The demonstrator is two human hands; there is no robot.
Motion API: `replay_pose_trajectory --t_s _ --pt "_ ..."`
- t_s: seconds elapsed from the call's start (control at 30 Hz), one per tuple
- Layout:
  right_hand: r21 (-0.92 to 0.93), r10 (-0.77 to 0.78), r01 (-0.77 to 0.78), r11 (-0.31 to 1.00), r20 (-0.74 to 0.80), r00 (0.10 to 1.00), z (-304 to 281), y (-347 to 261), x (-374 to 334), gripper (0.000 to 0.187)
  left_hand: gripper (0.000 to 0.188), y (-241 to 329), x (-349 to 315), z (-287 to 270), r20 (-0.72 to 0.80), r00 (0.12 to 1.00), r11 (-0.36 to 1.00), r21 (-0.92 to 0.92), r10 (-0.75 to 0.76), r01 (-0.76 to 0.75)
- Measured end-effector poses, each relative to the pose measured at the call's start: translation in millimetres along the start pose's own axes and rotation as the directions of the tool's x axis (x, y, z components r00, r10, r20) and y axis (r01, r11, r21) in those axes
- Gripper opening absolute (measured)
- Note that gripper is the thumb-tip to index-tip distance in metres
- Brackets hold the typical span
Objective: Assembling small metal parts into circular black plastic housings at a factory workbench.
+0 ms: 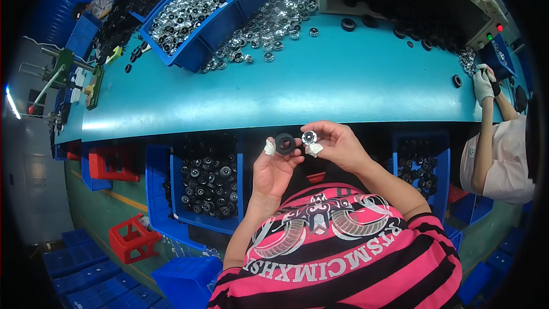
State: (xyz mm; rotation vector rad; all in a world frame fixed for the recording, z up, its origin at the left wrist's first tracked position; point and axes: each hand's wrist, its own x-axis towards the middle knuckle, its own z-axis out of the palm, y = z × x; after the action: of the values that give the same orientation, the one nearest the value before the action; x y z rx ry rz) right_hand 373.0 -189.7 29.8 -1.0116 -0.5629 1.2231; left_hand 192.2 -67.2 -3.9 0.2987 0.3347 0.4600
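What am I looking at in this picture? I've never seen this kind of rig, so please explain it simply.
There is no robot here. One wide fisheye camera on a person's head looks down, so straight edges bend near the rim. The two bare hands at the centre are the wearer's own, with white wrapping on some fingertips. The left hand has a black ring in its grip; the right hand holds a small silver hub with a dark centre. Beyond them, the turquoise bench carries a blue bin full of shiny pieces, with more loose pieces beside it. The gloved hand at far right belongs to a co-worker.
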Motion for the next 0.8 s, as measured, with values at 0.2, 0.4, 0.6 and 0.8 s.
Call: replay_pose_trajectory --t_s 0.2,0.4,0.6,0.8 --pt "-0.508 -0.332 0.305 0.806 0.039 0.943 -1.5 3.7 -2.0 0.039 0.044 0.1 -1.6 4.0 -0.037 0.999 1.000 0.001 0.013 -0.013" --pt "-0.544 -0.390 0.344 0.766 0.032 0.920 4.3 0.9 -3.1 0.044 0.036 0.4 -2.7 5.3 -0.023 1.000 0.999 0.045 0.021 -0.020" --pt "-0.414 -0.239 0.198 0.888 -0.049 0.970 5.4 -1.3 -5.6 0.043 0.040 -1.9 -2.1 11.0 -0.009 0.998 0.997 0.046 0.056 -0.055" --pt "-0.479 -0.326 0.284 0.831 -0.004 0.945 7.0 0.7 -5.6 0.039 0.042 -2.7 -2.5 10.6 -0.011 0.997 0.995 0.067 0.071 -0.070"
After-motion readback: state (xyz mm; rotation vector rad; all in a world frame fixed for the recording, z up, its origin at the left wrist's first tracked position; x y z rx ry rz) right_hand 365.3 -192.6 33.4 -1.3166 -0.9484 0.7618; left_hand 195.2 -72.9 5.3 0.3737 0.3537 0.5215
